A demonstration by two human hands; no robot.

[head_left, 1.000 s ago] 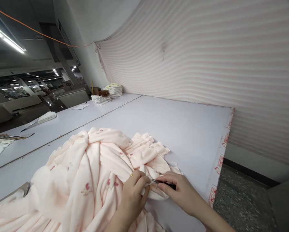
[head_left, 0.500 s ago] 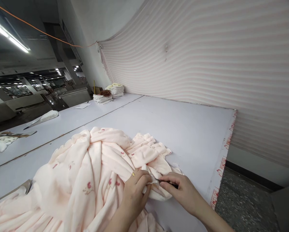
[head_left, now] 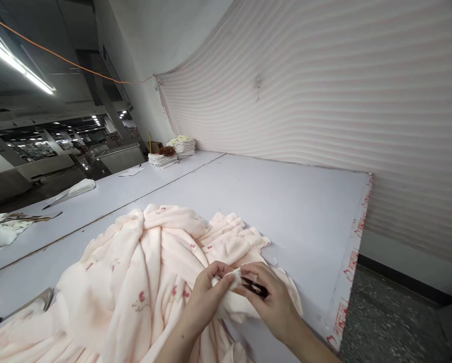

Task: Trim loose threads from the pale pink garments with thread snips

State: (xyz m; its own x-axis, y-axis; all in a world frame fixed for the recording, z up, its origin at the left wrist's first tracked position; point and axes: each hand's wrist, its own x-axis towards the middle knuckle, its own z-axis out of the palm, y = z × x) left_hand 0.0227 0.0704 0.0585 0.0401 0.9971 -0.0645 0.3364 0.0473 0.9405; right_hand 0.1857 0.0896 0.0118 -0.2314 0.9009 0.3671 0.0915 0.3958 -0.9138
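Note:
A pale pink plush fabric point(head_left: 123, 282) with small red and brown motifs and a ruffled edge lies in a heap over the near part of the table. My left hand point(head_left: 207, 290) pinches a whitish edge of this cloth between thumb and fingers. Close against it, my right hand point(head_left: 269, 297) is closed on small black thread snips point(head_left: 255, 287), whose blades are largely hidden by fingers and cloth. The right fingertips touch the same whitish edge.
The pale table point(head_left: 294, 201) has a seam and a red-printed right edge. Folded cloth stacks point(head_left: 182, 146) stand at the back. A metal-edged tool point(head_left: 33, 302) lies partly under the fabric at left. Striped cloth point(head_left: 305, 91) hangs behind.
The left hand has turned and lifted the cloth edge slightly, with the thumb now on top. The right hand's fingertips have come up to that edge, the snips turned in its grip.

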